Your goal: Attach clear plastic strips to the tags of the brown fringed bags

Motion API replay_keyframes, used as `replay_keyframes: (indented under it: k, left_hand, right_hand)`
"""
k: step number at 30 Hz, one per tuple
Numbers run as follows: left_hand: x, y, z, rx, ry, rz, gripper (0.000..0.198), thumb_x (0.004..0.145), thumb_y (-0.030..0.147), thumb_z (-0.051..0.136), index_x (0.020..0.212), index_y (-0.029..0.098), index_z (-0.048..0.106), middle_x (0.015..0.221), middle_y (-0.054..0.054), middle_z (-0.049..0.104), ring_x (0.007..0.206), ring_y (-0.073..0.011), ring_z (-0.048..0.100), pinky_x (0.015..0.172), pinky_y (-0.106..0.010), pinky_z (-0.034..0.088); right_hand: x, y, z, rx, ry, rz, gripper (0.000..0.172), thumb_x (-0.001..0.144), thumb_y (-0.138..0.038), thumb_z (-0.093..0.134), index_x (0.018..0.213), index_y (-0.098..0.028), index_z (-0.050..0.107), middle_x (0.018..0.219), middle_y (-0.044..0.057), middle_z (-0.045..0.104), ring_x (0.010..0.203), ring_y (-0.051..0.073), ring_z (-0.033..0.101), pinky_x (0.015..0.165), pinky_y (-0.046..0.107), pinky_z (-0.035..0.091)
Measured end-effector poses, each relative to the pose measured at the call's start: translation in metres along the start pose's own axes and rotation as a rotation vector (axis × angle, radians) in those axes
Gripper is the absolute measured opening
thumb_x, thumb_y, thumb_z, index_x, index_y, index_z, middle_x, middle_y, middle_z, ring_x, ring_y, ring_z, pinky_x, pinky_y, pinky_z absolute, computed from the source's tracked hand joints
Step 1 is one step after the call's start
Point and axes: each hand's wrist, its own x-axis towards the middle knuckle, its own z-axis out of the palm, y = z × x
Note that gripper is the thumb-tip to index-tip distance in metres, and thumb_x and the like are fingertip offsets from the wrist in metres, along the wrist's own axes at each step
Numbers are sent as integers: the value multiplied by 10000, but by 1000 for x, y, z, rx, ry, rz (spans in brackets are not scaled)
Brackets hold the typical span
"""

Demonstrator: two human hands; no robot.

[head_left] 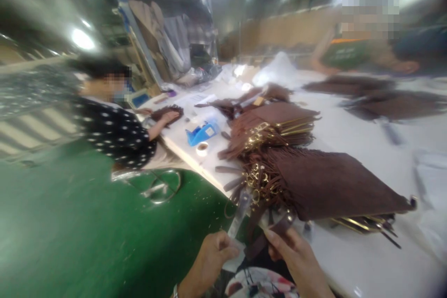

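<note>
- Left hand (209, 258): fingers curled in, thumb and forefinger pinching the bottom end of a clear strip (240, 212) that sticks up and tilts right. It's pretty blurry, so I can't tell what the strip actually is.
- Right hand (295, 256): fingertips pressed together on the end of a brown strap (270, 233), which hangs off the near end of the pile.
- Both hands sit at the near edge of the white table (366, 260), just beside each other but not touching.
- The pile of brown bags (324, 181) lies right above the hands, with gold rings (256, 179) bunched on its left side. It runs back along the table's left edge.
- Further along that edge: a tape roll (202, 148), then a blue tape dispenser (201, 133).
- A co-worker (115, 130) in a dotted top sits at the left edge, one hand (170, 115) flat on a brown piece.
- The right half of the table is mostly bare white. Green floor (70, 233) fills the left, and a second person (349, 51) is at the far side.
</note>
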Motion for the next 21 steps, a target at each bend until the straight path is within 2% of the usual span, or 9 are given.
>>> replay_keyframes:
  k: [5,9,13,17,21]
  left_hand:
    - [-7,9,3,15,4,52,71,734,200,656,713,136,635,677,12,639,640,-131,543,607,-233,379]
    - [-16,20,3,204,99,93,73,749,203,645,698,161,614,710,10,639,702,-159,573,663,-254,401]
    - [-24,31,4,367,146,114,103,774,230,633,699,182,581,723,20,605,732,-164,568,686,-262,389]
    - [-24,30,9,480,205,113,138,770,236,634,686,197,532,693,39,559,696,-157,544,651,-260,360]
    - [-22,23,13,482,199,104,128,789,243,617,705,205,528,699,45,565,703,-153,541,665,-259,354]
  right_hand:
    - [0,-3,7,9,74,-44,427,740,-567,670,826,-155,598,527,-13,589,500,134,530,506,258,427]
    - [2,0,16,92,120,-34,446,725,-568,685,874,-154,605,532,-15,600,500,143,535,505,262,433]
    - [1,-2,20,132,137,-16,454,695,-580,703,841,-158,621,523,-17,593,497,149,535,498,263,429]
    - [-1,-3,19,113,138,-20,436,717,-569,689,854,-161,622,531,-20,597,513,148,543,515,262,441]
    - [-2,1,16,108,137,-7,434,728,-564,679,889,-167,616,614,-5,626,546,151,560,528,265,453]
